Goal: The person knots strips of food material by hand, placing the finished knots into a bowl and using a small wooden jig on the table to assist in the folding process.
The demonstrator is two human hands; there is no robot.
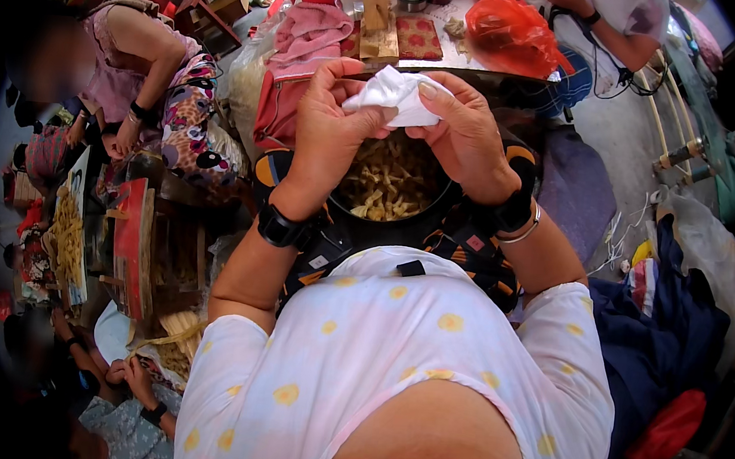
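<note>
A crumpled white tissue or thin cloth (395,95) is held up between my two hands. My left hand (329,114) pinches its left side between thumb and fingers. On the other side, my right hand (460,123) grips it with the thumb on top. Directly below my hands, a dark round basin (390,223) sits at my lap, holding many yellowish, twisted pieces (384,179). My wrists partly hide the basin's sides.
Ahead stands a table with a wooden block (374,10), a red patterned pad (421,40) and a red plastic bag (514,34). A pink towel (312,35) lies over a red bag (278,110). Other people sit at left; a red-topped stool (130,245) stands there.
</note>
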